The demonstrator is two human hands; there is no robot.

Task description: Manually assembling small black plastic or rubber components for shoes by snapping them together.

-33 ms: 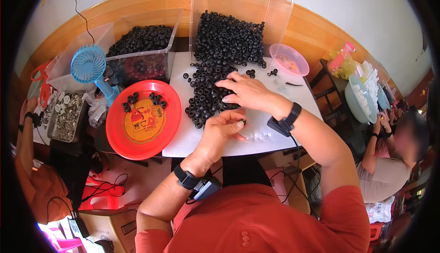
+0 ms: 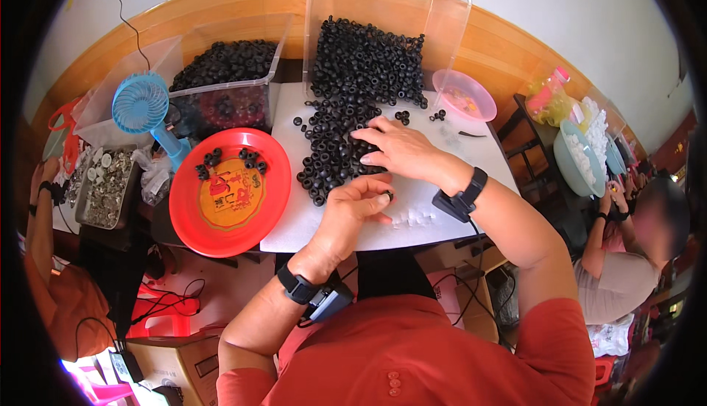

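The left hand (image 2: 352,213) rested on the white desk (image 2: 442,218) with its fingers curled, and its grip pinched a single small black ring (image 2: 388,196) between thumb and fingertip, just beside a short row of small white pieces (image 2: 412,220) lying on the desk. The right hand (image 2: 398,152) lay flat over the near edge of the heap of black rings (image 2: 346,122), fingers spread and pressing into them; its grip looked loose, and whether anything sat under the palm could not be told. The heap spilled down the desk from a clear plastic bin (image 2: 387,8) tipped up behind it. To the left stood a red round tray (image 2: 228,192) with a few black rings scattered on its far side, a blue handheld fan (image 2: 143,108), and a second clear bin (image 2: 221,75) full of dark parts. A pink bowl (image 2: 464,95) sat at the far right corner of the desk. Judged from this, the step in hand seemed to be picking one ring from the heap and pairing it with a white piece. The next move would probably call for steadying the ring in the pinch and lining it up squarely with one white piece, while the right hand drew fresh rings closer without scattering the heap.
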